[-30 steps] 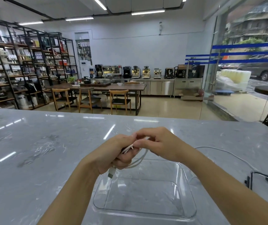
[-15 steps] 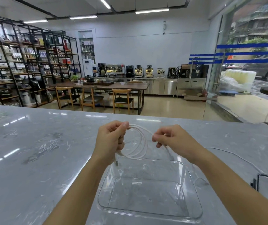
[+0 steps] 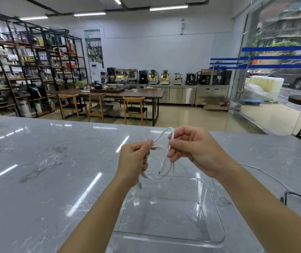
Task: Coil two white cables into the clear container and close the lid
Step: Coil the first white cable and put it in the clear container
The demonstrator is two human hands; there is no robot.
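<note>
We hold the white cable (image 3: 161, 161) just above the clear container (image 3: 217, 214) — left hand (image 3: 134, 161) closed, pinching the gathered loops, right hand (image 3: 195, 150) curled on the top loop, so the coil should drop straight in; second cable (image 3: 266, 173) trails right of it

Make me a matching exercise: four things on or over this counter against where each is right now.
1. coiled white cable
2. clear container
3. second white cable
4. left hand

A. trailing flat on the counter, right side
B. held up by both hands
C. empty, below the hands
D. gripping the loops by the dangling plug

Pairs: 1-B, 2-C, 3-A, 4-D
</note>
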